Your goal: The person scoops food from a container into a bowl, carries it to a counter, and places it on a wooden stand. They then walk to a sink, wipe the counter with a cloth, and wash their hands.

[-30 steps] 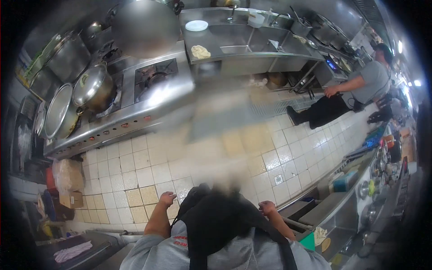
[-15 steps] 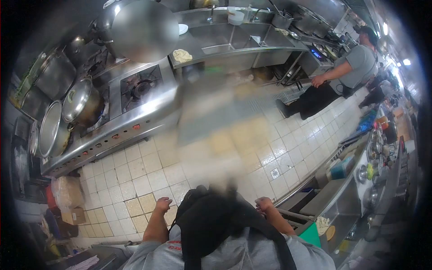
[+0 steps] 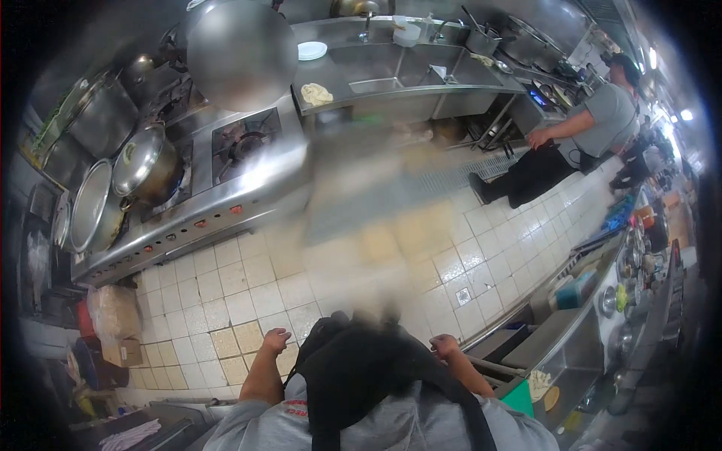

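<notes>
Beside the dark apron (image 3: 353, 368), my left hand (image 3: 277, 340) hangs over the tiled floor (image 3: 226, 301), its fingers curled. On the apron's other side my right hand (image 3: 445, 346) is near the edge of the counter with the open drawers (image 3: 489, 342); its fingers are loosely curled too. Nothing can be made out in either hand, and the inside of each is hidden. A green board (image 3: 519, 397) lies to the right of my right forearm.
A stove (image 3: 195, 218) with large pots (image 3: 147, 165) runs along the left. Beyond are a sink counter (image 3: 376, 83), a cloth (image 3: 317, 94) and white plates (image 3: 312, 50). A co-worker (image 3: 602, 120) stands at the back right. Boxes (image 3: 122, 352) sit at the lower left.
The view has shifted slightly, so the stove, sink and co-worker appear a little further right and lower. Both my hands keep nearly the same pose beside the apron.
</notes>
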Motion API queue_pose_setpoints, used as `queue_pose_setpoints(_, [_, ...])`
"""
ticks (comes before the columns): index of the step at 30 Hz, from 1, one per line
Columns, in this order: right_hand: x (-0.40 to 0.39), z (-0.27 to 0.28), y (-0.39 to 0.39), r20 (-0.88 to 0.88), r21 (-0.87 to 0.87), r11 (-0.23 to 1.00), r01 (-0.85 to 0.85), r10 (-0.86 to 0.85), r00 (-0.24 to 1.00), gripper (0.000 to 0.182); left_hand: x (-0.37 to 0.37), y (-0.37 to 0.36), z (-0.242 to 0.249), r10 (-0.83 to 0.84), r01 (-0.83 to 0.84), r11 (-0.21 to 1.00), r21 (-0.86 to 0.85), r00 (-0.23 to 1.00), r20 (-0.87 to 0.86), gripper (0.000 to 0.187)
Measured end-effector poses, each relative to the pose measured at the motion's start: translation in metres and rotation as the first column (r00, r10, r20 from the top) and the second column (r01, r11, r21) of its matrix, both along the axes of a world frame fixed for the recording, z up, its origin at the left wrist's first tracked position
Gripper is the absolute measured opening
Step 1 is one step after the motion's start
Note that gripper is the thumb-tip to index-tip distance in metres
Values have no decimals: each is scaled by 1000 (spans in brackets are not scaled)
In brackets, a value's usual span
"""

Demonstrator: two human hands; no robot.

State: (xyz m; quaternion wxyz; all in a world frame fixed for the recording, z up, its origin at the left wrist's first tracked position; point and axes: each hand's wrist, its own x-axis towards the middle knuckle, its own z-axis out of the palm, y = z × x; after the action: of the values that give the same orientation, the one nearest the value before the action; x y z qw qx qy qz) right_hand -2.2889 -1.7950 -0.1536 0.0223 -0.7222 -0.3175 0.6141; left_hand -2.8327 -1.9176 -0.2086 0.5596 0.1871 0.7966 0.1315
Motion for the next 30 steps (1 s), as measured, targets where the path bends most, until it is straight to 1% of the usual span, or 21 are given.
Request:
queue_pose_setpoints(1, [0, -2, 1, -38, 9, 999, 37, -37, 999, 29, -9, -9, -22, -236, 254, 950, 181, 965, -117, 47])
queue_pose_setpoints(2, [-4, 5, 3, -39, 10, 999, 31, -31, 999, 29, -12, -12, -25, -428, 500, 806, 318, 862, -271, 46])
queue_pose_setpoints(3, [-8, 13, 4, -29, 15, 998, 58, -58, 998, 24, -11, -13, -29, -423, 496, 807, 319, 864, -272, 46])
queue_pose_setpoints(4, [-11, 19, 4, -20, 20, 996, 85, -85, 996, 19, -4, -8, -17, -260, 299, 923, 243, 948, -181, 46])
queue_pose_setpoints(5, [-14, 22, 4, -20, 21, 997, 81, -80, 997, 19, 2, -5, -10, -73, 88, 986, 145, 992, -106, 46])
queue_pose_setpoints(6, [-15, 23, 4, 13, 50, 997, 51, -52, 999, 17, 6, 0, 2, -69, 84, 986, 146, 992, -106, 46])
queue_pose_setpoints(8, [-16, 23, 6, 46, 80, 997, 16, -20, 999, 16, 11, 9, 24, -6, 6, 1000, -12, 999, -42, 42])
queue_pose_setpoints(9, [-16, 23, 6, 31, 66, 997, 31, -33, 999, 16, 3, 2, 5, -2, 1, 1000, -10, 999, -43, 42])
queue_pose_setpoints(10, [-18, 25, 7, 16, 52, 998, 46, -47, 999, 16, -7, -7, -21, -347, 364, 927, 85, 922, -171, 46])
queue_pose_setpoints(11, [-18, 25, 7, 14, 54, 998, 42, -43, 999, 16, -14, -12, -38, -622, 683, 720, 123, 714, -321, 52])
queue_pose_setpoints(12, [-16, 21, 7, -17, 29, 996, 80, -80, 997, 16, -12, -10, -31, -619, 680, 722, 124, 716, -323, 52])
queue_pose_setpoints(14, [-16, 19, 8, -48, 5, 993, 115, -115, 992, 15, -7, -7, -15, -738, 806, 592, -6, 539, -406, 48])
queue_pose_setpoints(15, [-17, 21, 7, -41, 5, 994, 112, -112, 993, 15, -7, -6, -12, -736, 805, 594, -6, 540, -408, 48])
queue_pose_setpoints(17, [-15, 17, 7, -34, 6, 994, 107, -107, 994, 15, -8, -6, -10, -768, 875, 485, -3, 424, -480, 47])
queue_pose_setpoints(18, [-14, 15, 7, -38, -7, 993, 116, -116, 992, 15, -7, -6, -10, -766, 874, 486, -2, 425, -482, 47])
queue_pose_setpoints(20, [-15, 15, 8, -42, -19, 992, 124, -124, 991, 16, -5, -3, -9, -734, 782, 622, -23, 573, -366, 46])
queue_pose_setpoints(22, [-14, 17, 7, 23, 10, 998, 60, -60, 998, 26, -5, -3, -8, -749, 808, 589, -24, 535, -392, 46])
queue_pose_setpoints(24, [-16, 18, 6, 30, 20, 998, 56, -56, 998, 26, -5, -3, -9, -762, 832, 555, -27, 495, -417, 45])
queue_pose_setpoints(25, [-16, 16, 5, 39, 28, 998, 53, -54, 998, 26, -4, -2, -11, -592, 627, 777, 55, 758, -273, 45])
queue_pose_setpoints(26, [-15, 15, 6, 40, 28, 998, 52, -53, 998, 26, -3, -1, -14, -347, 356, 931, 87, 932, -103, 45])
queue_pose_setpoints(30, [-18, 17, 8, 21, -15, 999, 45, -45, 999, 22, -6, -2, -17, -303, 306, 949, 70, 952, -51, 44])
